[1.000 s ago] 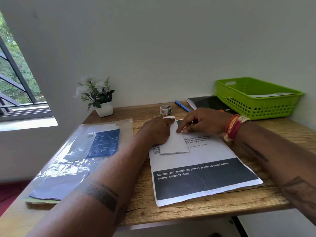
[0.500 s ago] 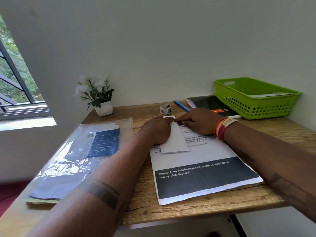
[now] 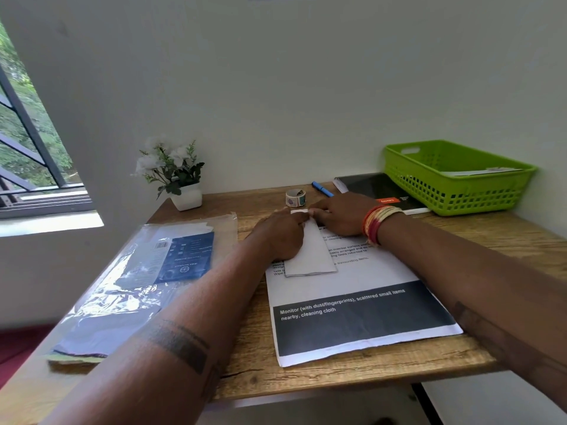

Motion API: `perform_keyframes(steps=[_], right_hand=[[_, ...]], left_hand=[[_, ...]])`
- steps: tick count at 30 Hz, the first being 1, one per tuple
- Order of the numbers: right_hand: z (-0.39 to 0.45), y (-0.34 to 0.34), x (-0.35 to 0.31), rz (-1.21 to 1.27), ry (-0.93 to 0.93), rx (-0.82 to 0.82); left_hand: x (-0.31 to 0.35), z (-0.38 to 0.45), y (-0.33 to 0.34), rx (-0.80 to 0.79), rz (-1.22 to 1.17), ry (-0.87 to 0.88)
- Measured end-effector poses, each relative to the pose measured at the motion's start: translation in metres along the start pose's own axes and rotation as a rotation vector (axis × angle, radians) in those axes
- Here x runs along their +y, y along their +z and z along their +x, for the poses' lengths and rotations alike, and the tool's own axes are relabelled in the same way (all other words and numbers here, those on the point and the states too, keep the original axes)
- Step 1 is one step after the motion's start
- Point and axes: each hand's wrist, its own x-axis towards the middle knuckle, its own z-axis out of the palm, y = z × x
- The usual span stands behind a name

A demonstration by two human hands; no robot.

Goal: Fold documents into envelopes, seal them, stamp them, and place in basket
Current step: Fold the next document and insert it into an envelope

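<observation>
A white envelope [image 3: 313, 256] lies lengthwise on a printed document [image 3: 362, 314] in the middle of the desk. My left hand [image 3: 280, 234] lies flat on the envelope's left side, fingertips at its far end. My right hand [image 3: 342, 214] presses on the same far end, where a small white flap [image 3: 299, 211] shows between the fingertips of both hands. A roll of stamps [image 3: 295, 197] stands just behind the hands. The green basket [image 3: 429, 182] sits at the back right with an envelope [image 3: 481, 172] inside it.
A clear plastic packet with a blue card [image 3: 147, 271] covers the desk's left part. A potted white flower [image 3: 175, 176] stands at the back left. A blue pen [image 3: 322, 189] and a black notebook [image 3: 377, 188] lie behind my right hand. The wall is close behind.
My right hand has slid forward along the envelope to its far end, joining the left fingertips there. My left hand has stayed in place.
</observation>
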Motion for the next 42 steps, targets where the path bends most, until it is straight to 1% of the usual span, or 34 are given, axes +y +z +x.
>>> perform_keyframes(steps=[6, 13, 26, 30, 33, 36, 39, 42], right_hand=[[-0.007, -0.005, 0.004, 0.038, 0.001, -0.033], [-0.022, -0.008, 0.004, 0.051, -0.045, -0.093], [-0.058, -0.033, -0.008, 0.057, -0.08, -0.33], [-0.058, -0.032, -0.007, 0.092, -0.108, -0.346], [-0.059, -0.029, -0.011, 0.189, -0.143, -0.277], [-0.06, -0.024, -0.019, 0.238, -0.175, -0.087], [-0.064, -0.028, -0.036, 0.222, -0.185, 0.032], [-0.07, -0.032, -0.06, 0.211, -0.201, 0.085]], left_hand=[[0.001, 0.0, -0.001, -0.01, 0.034, -0.027], [0.002, -0.002, -0.002, 0.004, 0.035, -0.022], [0.007, -0.008, -0.005, -0.003, -0.003, -0.059], [0.01, -0.012, -0.008, 0.029, -0.036, -0.075], [0.014, -0.022, -0.012, 0.145, -0.087, -0.037], [0.018, -0.038, -0.023, 0.267, -0.108, 0.003], [0.02, -0.059, -0.044, 0.339, -0.145, -0.023], [0.011, -0.086, -0.065, 0.408, -0.097, -0.063]])
